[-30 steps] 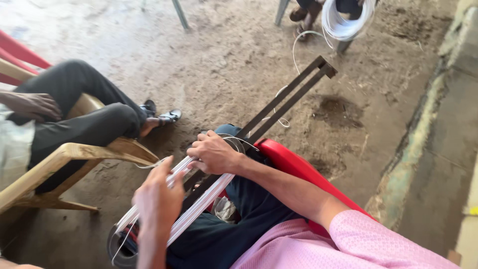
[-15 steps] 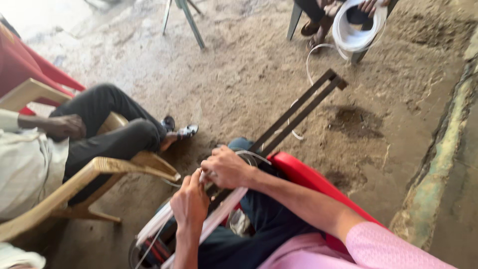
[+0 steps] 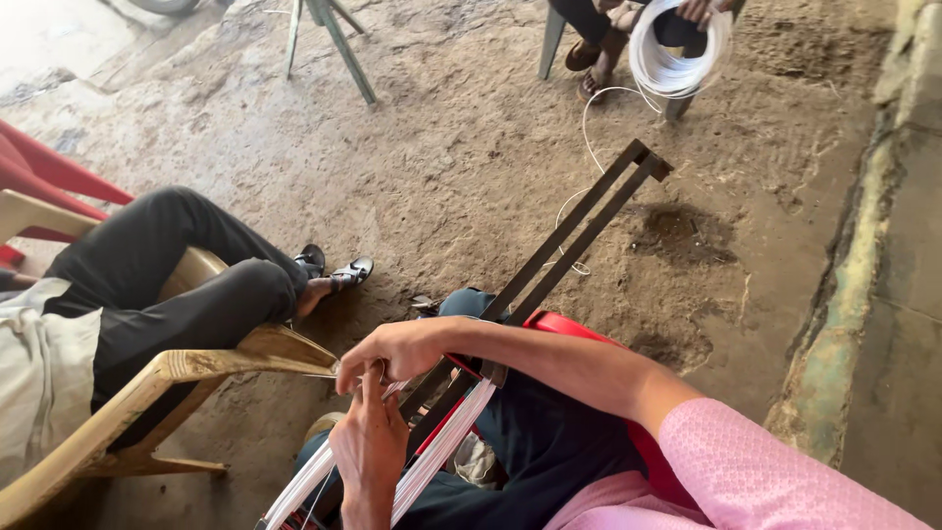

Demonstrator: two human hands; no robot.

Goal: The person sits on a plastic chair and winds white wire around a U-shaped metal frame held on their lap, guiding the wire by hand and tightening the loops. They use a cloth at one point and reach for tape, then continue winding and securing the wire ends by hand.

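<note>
White cord strands, laid side by side in a flat band, are stretched along a long dark metal two-rail frame that runs from the lower centre of the frame up to the upper right. The right hand is held over the band at lower centre, its fingers curled and apparently pinching a thin strand, though the grip itself is partly hidden. The left hand is placed just below it, fingers pressed together and pointed up against the strands. The frame is rested across a red plastic chair. A seated person in black trousers is seen at left on a beige plastic chair. A coil of white cord is held by another person at upper right, above the bare dirt floor.
</note>
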